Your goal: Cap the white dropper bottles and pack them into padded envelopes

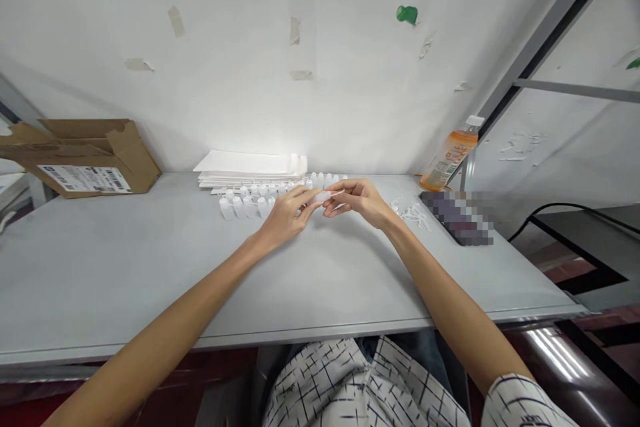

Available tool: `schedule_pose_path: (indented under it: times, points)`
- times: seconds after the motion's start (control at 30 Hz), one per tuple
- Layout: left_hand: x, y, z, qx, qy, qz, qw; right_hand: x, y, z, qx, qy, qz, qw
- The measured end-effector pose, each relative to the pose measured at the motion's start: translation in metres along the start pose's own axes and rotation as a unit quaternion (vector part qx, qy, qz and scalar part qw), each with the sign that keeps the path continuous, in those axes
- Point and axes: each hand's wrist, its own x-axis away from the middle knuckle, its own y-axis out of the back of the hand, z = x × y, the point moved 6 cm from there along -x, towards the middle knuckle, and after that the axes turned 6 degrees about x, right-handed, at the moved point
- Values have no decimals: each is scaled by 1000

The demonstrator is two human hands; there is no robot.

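The left hand [289,215] pinches a small white bottle [319,197] sideways above the table [320,293], presumably to steady its end for the right hand [364,201], whose fingers pinch a thin white piece [339,193] there

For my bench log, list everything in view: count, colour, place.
Wall: one, white, back
Table: one, grey, centre
Box: one, brown, left
Stack: one, white, by wall
Containers: many, white, before stack
Loose pieces: several, white, right
Drink bottle: one, orange, right
Blurred object: one, dark, near bottle
Tape: several, beige, wall
Scraps: two, green, right
Frame bars: several, grey, sides
Cable: one, black, right
Held container, strip: one each, white, centre
Shirt: one, white, bottom
Left hand, right hand: two, bare, centre
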Motion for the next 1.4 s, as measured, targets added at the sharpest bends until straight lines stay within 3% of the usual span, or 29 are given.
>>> schedule_pose_path:
  times: [0.27,0.47,0.8,1.0,1.13,1.27,1.4]
  points:
    - [-1,3,-3,1,-4,-2,1000,2,-8,12,26,16,-18,999]
    - [1,6,-9,-44,-81,-20,995,1,-10,9,6,31,-33,999]
    - [5,4,-15,-183,-161,5,970,-3,-10,-3,-78,31,-29,996]
    - [9,4,-15,-191,-209,-21,959,-3,-9,-6,-81,12,-10,997]
    - [7,5,-13,-122,-166,-39,978,-3,-8,-1,-50,24,-16,998]
    - [-1,11,-10,-13,-53,-65,996,0,-10,12,6,51,-37,998]
    - [-8,12,-4,82,75,-13,994,4,-13,22,68,89,-64,992]
